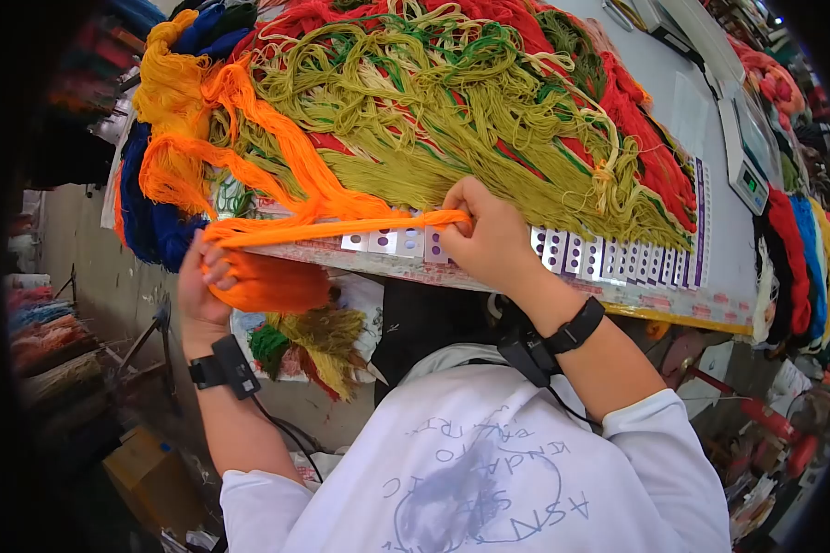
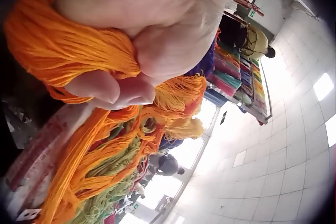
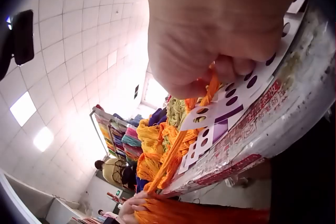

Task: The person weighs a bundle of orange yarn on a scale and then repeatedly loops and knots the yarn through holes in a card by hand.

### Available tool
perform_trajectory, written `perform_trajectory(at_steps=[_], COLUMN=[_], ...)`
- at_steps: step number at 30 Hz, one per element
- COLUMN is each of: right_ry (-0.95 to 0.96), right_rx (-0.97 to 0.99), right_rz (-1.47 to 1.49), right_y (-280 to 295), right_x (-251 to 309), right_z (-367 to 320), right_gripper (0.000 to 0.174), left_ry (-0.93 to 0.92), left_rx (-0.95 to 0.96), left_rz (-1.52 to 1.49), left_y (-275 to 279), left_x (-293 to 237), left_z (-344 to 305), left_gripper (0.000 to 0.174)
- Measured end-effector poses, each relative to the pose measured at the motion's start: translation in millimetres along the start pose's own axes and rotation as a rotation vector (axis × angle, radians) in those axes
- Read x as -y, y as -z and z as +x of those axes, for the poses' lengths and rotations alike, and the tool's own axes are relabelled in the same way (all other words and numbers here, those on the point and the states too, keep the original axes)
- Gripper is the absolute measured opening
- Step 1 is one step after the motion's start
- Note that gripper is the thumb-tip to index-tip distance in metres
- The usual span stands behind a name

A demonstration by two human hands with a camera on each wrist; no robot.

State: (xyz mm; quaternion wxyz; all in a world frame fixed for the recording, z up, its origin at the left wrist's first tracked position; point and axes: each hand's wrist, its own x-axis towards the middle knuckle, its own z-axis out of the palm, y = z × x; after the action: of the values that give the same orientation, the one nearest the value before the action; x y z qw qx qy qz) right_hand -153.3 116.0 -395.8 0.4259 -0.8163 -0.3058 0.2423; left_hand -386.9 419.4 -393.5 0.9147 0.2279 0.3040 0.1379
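Orange yarn (image 1: pixel 314 229) is stretched along the table's front edge between the two hands. The left hand (image 1: pixel 205 281) grips the orange bundle, whose loose part hangs below the edge; in the left wrist view the fingers of the left hand (image 2: pixel 123 50) curl round the orange yarn (image 2: pixel 68 50). At the other end, the right hand (image 1: pixel 493 235) pinches the strand. The right wrist view shows the right hand (image 3: pixel 215 35) with curled fingers on the orange strand (image 3: pixel 173 155). More orange yarn lies behind, beside olive green yarn (image 1: pixel 415 129).
Cards with punched holes (image 1: pixel 572 256) line the table's front edge (image 1: pixel 646 300). Yellow yarn (image 1: pixel 171 83) and dark blue yarn (image 1: pixel 143 221) lie at the left. A scale (image 1: pixel 747 157) stands at the right. Below the table are green and olive yarn bundles (image 1: pixel 318 346).
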Motion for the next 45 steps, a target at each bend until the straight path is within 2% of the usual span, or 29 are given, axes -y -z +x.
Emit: perform_trajectory(at_steps=[3,5,7,10,12,13,15,17,19,20,22,23,25,26,27,29,31,32,34,35,36,37,38,39,41,42,43,44,45], right_ry=[0.119,0.180,0.185,0.179,0.163,0.120,0.098,0.034,0.059,0.118,0.281,0.283,0.450,0.458,0.535,0.609,0.582,0.582,0.463,0.466,0.236,-0.009,0.014,0.038,0.020,0.157,0.249,0.275,0.332], right_rx=[-0.094,-0.132,-0.146,-0.149,-0.140,-0.110,-0.082,-0.075,-0.088,-0.148,-0.253,-0.246,-0.205,-0.201,-0.273,-0.345,-0.183,-0.183,-0.031,-0.031,0.059,0.151,0.201,0.251,0.121,-0.098,-0.167,-0.344,-0.384], right_rz=[-0.201,-0.230,-0.253,-0.273,-0.264,-0.199,-0.123,0.048,0.138,0.219,0.320,0.315,0.203,0.201,0.118,0.032,0.041,0.039,0.236,0.235,0.594,0.944,1.074,1.203,1.517,1.392,1.252,1.227,1.097], right_y=[-8.2,-14.1,-12.7,-9.7,-9.0,-7.5,-5.7,-5.7,-3.1,-0.3,6.3,12.1,19.0,16.4,13.7,11.5,10.6,12.9,20.6,27.4,37.4,48.8,70.0,101.7,190.7,250.8,308.0,370.0,430.9], right_x=[2.9,1.3,4.2,8.5,11.0,10.7,7.9,1.8,14.2,27.5,59.7,72.7,91.0,93.6,95.3,91.6,84.2,84.1,86.5,89.2,92.1,91.3,81.0,65.2,30.3,12.2,-1.2,-20.6,-32.9], right_z=[-3.0,-3.1,-6.1,-7.3,-8.6,-9.4,-7.4,-6.9,-7.7,-9.9,-13.9,-15.7,-16.2,-15.3,-14.2,-14.0,-13.8,-13.7,-12.1,-13.0,-15.5,-17.8,-17.8,-18.1,-33.9,-53.3,-79.5,-114.6,-153.8], right_gripper=[0.023,0.029,0.031,0.034,0.035,0.033,0.031,0.026,0.021,0.020,0.019,0.019,0.017,0.017,0.016,0.016,0.022,0.022,0.019,0.019,0.015,0.012,0.012,0.013,0.016,0.025,0.025,0.029,0.031], left_ry=[-0.182,-0.255,-0.267,-0.342,-0.510,-0.518,-0.412,-0.060,0.062,0.059,-0.100,-0.106,-0.047,-0.002,-0.009,-0.021,0.006,0.033,0.065,0.098,0.093,0.206,0.322,0.237,0.017,-0.118,-0.225,-0.331,-0.384], left_rx=[0.048,0.181,0.417,0.431,0.048,0.049,0.062,0.319,0.544,0.537,0.501,0.499,0.817,0.952,0.955,0.752,0.762,0.772,0.756,0.737,0.738,0.880,1.020,1.032,0.969,0.887,0.799,0.706,0.642], left_rz=[0.089,0.165,0.092,0.206,0.590,0.591,0.908,0.584,0.243,0.242,0.240,0.234,0.108,-0.028,-0.029,0.128,0.116,0.104,0.057,0.012,0.012,-0.095,-0.204,-0.220,-0.243,-0.249,-0.279,-0.308,-0.350], left_y=[-31.1,-46.4,-61.1,-123.7,-171.2,-176.4,-172.8,-153.9,-165.8,-173.4,-185.6,-181.8,-169.0,-167.9,-169.3,-174.6,-172.4,-170.6,-162.7,-156.4,-147.7,-136.0,-122.4,-102.0,-62.6,-43.8,-21.2,0.3,18.9], left_x=[-36.9,-69.2,-111.6,-104.5,-75.8,-67.1,-52.1,-37.9,3.0,22.7,49.2,51.7,58.2,64.7,69.6,79.8,84.3,86.8,87.6,86.6,84.6,80.3,74.4,66.3,34.5,13.8,-7.9,-28.3,-47.9], left_z=[7.3,21.7,44.1,66.8,63.5,60.6,53.7,45.2,18.6,4.5,-15.8,-17.0,-15.3,-13.3,-16.6,-26.8,-26.6,-25.9,-25.3,-24.4,-20.9,-15.4,-10.9,-10.2,-21.5,-32.2,-43.1,-54.3,-66.4], left_gripper=[0.024,0.023,0.022,0.018,0.028,0.028,0.041,0.050,0.072,0.072,0.094,0.094,0.101,0.105,0.105,0.107,0.107,0.108,0.106,0.104,0.104,0.096,0.089,0.083,0.069,0.062,0.057,0.052,0.048])
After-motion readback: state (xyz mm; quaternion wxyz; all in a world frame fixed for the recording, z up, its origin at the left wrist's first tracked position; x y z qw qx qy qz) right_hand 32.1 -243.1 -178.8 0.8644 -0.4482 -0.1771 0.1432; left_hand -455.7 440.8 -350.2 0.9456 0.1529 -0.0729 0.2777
